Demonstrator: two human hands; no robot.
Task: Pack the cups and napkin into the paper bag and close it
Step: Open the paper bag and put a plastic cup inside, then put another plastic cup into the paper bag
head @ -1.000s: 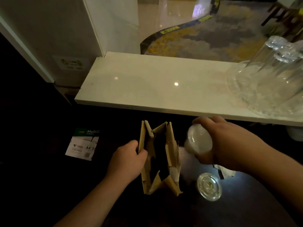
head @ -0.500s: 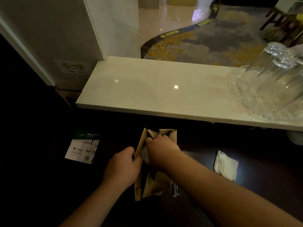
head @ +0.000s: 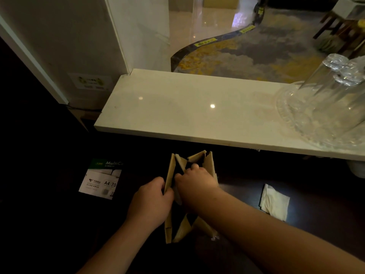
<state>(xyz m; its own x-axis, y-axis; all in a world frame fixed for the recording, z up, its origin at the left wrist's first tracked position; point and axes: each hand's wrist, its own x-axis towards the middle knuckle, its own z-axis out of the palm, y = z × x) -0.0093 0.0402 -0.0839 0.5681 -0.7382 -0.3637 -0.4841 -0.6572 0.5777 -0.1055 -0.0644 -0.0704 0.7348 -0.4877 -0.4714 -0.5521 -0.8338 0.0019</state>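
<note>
The paper bag is stood upright on the dark desk, low in the middle of the view, its mouth spread open and its gusset folds showing at both ends. Its left wall is pinched at the top edge by the left hand, whose fingers are closed around the paper. The right hand is reached down into the bag's mouth, with the knuckles up and the fingers curled inside; whether anything is held there cannot be told, since the fingertips are hidden by the bag's walls. No cup is seen outside the bag. The napkin, white and folded, is laid flat on the desk at about 3 o'clock from the bag, well apart from it and beyond the right forearm. At about 9 o'clock from the bag a printed paper pack marked "A4" is seen lying in the dark. At 12 o'clock, just past the bag, a pale stone shelf is run across the view, with two small light reflections on its surface. On its right end, at about 2 o'clock from the bag, upturned clear glasses are stood on a clear patterned glass dish. Beyond the shelf a patterned carpet is seen.
</note>
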